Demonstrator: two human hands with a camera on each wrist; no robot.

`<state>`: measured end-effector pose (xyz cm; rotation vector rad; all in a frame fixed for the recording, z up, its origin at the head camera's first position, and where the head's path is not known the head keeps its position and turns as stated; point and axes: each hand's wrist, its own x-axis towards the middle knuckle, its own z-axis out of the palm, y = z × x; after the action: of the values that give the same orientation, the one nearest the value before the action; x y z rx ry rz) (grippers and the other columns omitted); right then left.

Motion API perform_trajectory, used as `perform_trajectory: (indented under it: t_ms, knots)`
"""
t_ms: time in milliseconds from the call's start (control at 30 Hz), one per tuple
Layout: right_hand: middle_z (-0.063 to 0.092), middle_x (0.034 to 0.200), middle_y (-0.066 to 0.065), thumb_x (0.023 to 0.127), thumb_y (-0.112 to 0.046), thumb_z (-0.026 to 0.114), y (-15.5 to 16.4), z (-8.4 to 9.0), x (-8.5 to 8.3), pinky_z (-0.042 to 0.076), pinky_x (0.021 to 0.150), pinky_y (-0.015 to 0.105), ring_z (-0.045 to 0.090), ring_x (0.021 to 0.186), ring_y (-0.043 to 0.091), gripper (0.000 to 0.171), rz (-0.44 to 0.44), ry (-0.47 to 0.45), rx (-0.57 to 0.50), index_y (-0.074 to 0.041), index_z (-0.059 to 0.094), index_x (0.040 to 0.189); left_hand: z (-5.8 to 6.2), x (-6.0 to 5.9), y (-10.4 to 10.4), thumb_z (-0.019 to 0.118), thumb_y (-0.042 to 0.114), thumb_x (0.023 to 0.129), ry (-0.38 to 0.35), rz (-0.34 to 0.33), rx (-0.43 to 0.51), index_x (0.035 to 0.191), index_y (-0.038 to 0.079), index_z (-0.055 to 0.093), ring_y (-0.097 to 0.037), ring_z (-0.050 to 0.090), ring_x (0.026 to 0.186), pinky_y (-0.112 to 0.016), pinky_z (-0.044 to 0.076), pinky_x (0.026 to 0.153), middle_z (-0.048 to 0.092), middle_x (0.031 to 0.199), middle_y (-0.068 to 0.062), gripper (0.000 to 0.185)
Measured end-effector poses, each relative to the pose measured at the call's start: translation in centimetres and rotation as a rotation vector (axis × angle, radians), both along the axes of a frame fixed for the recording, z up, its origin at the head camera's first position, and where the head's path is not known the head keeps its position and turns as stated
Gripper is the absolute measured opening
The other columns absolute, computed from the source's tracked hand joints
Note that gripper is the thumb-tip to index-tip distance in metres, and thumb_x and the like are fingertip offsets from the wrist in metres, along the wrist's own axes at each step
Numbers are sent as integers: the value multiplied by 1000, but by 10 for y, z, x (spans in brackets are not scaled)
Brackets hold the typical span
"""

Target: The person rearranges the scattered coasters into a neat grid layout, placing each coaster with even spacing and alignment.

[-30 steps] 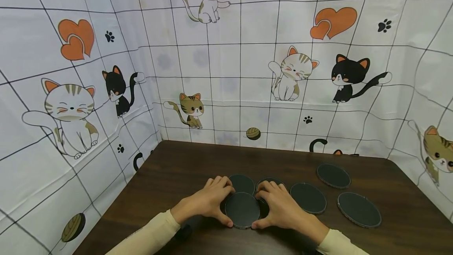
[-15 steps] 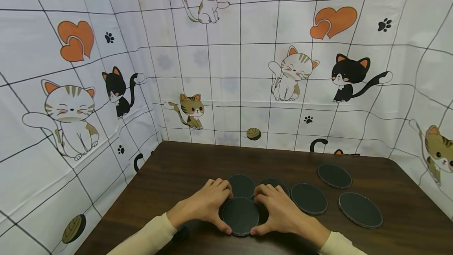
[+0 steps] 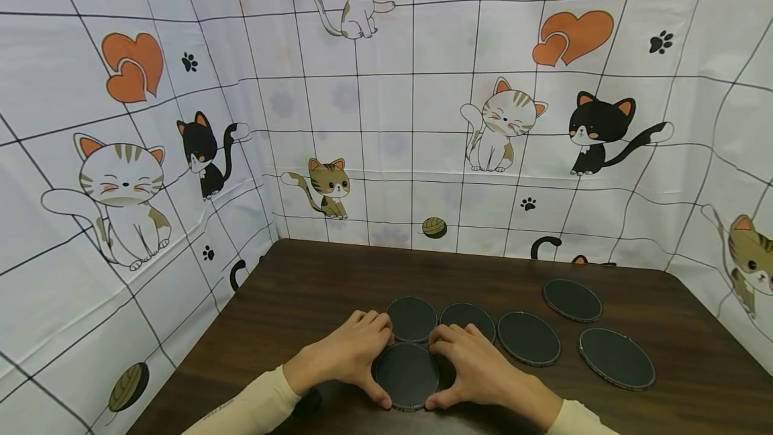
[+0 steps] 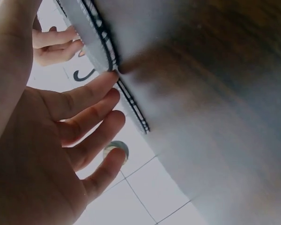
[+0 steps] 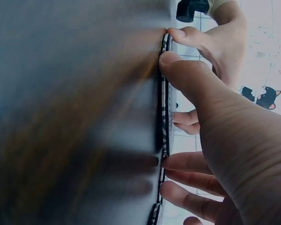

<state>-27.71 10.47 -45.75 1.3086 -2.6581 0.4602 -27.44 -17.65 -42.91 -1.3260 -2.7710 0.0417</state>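
A round, dark, flat coaster (image 3: 407, 376) with a pale stitched rim lies on the table's near part. My left hand (image 3: 353, 352) curves round its left side, thumb at the near edge and fingers at the far edge. Mirroring it, my right hand (image 3: 471, 366) holds the right side with thumb and fingertips. In the right wrist view, the coaster's thin edge (image 5: 165, 98) lies flat, with the right thumb touching it. In the left wrist view, the left index fingertip meets the black-and-white rim (image 4: 107, 47). Just behind it lie two similar coasters, one (image 3: 412, 319) directly beyond, another (image 3: 466, 319) partly behind my right hand.
Further right on the brown table (image 3: 338, 267) lie a third coaster (image 3: 529, 337), one at the back (image 3: 572, 300) and one at the far right (image 3: 616, 358). A white cat-print sheet (image 3: 386, 153) stands around the table's back and sides.
Between my hands the held coaster has slid a little toward me and slightly left. More of the coasters behind it shows. The other coasters have stayed in place.
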Motion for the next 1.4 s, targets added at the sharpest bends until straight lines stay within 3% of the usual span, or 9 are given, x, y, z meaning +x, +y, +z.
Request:
perform_trajectory:
  t_ms: [167,400,600,800,1000,1200,1400]
  knots:
    - [57,121,-8,76,-82,66,-2,3,1,38,78,36,54,102,12,80,13,-24,19,-13,75,114,2,2,-2,64,87,71,-7,3,-27,114,18,62,-12,44,100,-36,41,92,45,116,6,82]
    - [59,131,-3,76,-83,64,-2,2,2,43,83,41,55,110,16,89,-2,-54,46,-9,71,126,1,1,-3,66,84,73,-42,-8,-25,116,17,61,-12,43,98,-37,41,92,44,112,6,80]
    - [58,132,-4,76,-82,65,4,-4,9,45,86,45,55,113,16,88,-7,-110,32,-10,71,127,-1,3,1,66,83,75,-125,-13,-33,120,17,60,-11,44,101,-38,41,96,44,113,8,80]
    - [56,137,1,79,-79,66,10,1,6,46,89,48,55,117,20,88,9,-104,16,-8,68,131,11,-11,-6,73,76,75,-217,43,-14,118,16,63,-13,44,102,-39,39,99,46,116,6,75]
    - [54,140,5,86,-70,67,33,10,1,43,96,60,55,122,27,76,-4,-93,-50,-7,68,131,24,-29,-11,77,68,79,-285,98,55,116,16,65,-16,44,102,-44,38,99,47,115,4,65]
    - [54,141,9,92,-60,67,69,22,-6,44,93,58,55,122,29,64,-37,-45,-78,-7,68,129,31,-52,18,69,62,90,-250,84,112,127,16,64,-15,49,103,-42,40,95,50,119,3,59]
    - [57,137,11,93,-51,72,110,42,-18,43,92,59,57,118,32,51,-169,41,-109,-11,71,124,38,-86,92,63,58,96,-164,34,59,137,18,60,-16,52,113,-40,40,100,53,128,2,57]
